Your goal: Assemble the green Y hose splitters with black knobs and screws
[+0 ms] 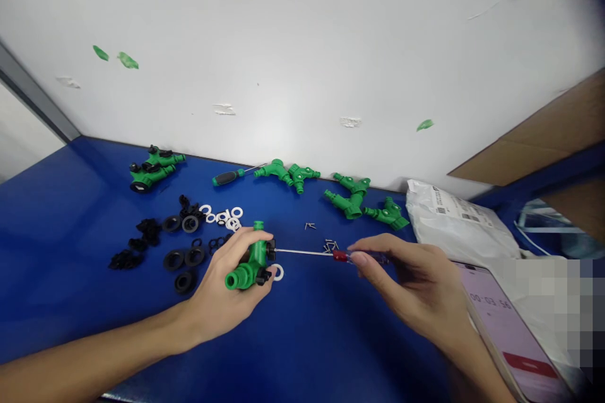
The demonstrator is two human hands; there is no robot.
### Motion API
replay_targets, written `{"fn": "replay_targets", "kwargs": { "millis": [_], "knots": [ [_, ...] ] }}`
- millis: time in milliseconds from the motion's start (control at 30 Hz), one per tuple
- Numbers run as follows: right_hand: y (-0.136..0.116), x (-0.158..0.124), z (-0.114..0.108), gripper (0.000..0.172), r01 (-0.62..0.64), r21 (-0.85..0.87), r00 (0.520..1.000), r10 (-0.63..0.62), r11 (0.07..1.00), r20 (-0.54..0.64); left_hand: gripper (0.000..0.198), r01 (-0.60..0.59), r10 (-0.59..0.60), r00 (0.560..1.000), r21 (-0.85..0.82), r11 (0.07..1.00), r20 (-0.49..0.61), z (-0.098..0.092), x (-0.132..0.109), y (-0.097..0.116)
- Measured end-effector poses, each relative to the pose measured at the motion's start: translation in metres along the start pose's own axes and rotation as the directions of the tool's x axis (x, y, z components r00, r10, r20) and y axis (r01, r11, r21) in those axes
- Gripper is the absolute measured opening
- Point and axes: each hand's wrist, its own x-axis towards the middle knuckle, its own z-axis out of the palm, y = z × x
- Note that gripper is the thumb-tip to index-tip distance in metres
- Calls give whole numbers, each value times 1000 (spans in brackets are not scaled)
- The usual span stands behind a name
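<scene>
My left hand (227, 286) is closed around a green Y-shaped hose splitter (258, 256) with black valve knobs (263, 276). From the right, my right hand (411, 271) grips the handle of a screwdriver (302, 252), which has a clear and red handle and a long thin shaft. The shaft lies about level, and its tip meets the black knob on the splitter's right side. Whether a screw sits at the tip is too small to tell. A white ring washer (278, 272) shows just right of my left fingertips, on the blue table (302, 340).
Several small screws (331, 245) lie behind the shaft. White washers (231, 217), black rings (174, 258) and black knobs (125, 259) are at left. Along the wall are green splitters (350, 201) and another screwdriver (229, 177). A phone (510, 327) and white packages (454, 214) are at right.
</scene>
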Motion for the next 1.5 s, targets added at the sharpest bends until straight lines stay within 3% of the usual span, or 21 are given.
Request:
{"fn": "replay_targets", "kwargs": {
  "millis": [200, 367, 467, 600, 733, 833, 1033, 1267, 1333, 1500],
  "knots": [
    [6, -5, 8, 11, -44, 94, 998, 47, 995, -29, 28, 10, -10, 1000, 9, 1000, 16, 0, 0, 1],
    [5, -6, 8, 11, -73, 158, 996, 63, 985, 68, 28, 24, -23, 1000, 35, 999, -17, -2, 1, 2],
    [3, -3, 7, 9, -103, 106, 990, 92, 989, 107, 28, 12, -10, 1000, 47, 999, -27, -2, 1, 2],
    [1, -1, 8, 33, -125, 14, 975, 121, 992, 184, 29, -33, 34, 999, 70, 997, -19, -1, 0, 1],
    [2, -4, 10, 12, -190, 113, 969, 167, 975, 184, 28, -4, 5, 1000, 71, 997, -18, -1, 0, 0],
    [3, -5, 12, 12, -222, 164, 965, 191, 961, 182, 28, 24, -21, 999, 82, 996, -29, -2, 1, -1],
    [2, -4, 18, 23, -181, 109, 983, 175, 977, 62, 29, 42, -38, 999, 89, 995, -37, -2, 0, 3],
    [-2, -5, 13, 9, -171, 188, 974, 137, 967, 181, 29, 74, -72, 996, 26, 997, -56, -2, -1, 1],
    [1, -4, 12, 4, -152, 227, 980, 118, 962, 159, 30, 56, -54, 997, 35, 998, -58, -2, -2, 0],
    [5, -5, 16, 12, -137, 162, 986, 119, 977, 119, 30, 93, -91, 995, 36, 995, -50, -2, 0, 0]
  ]
}}
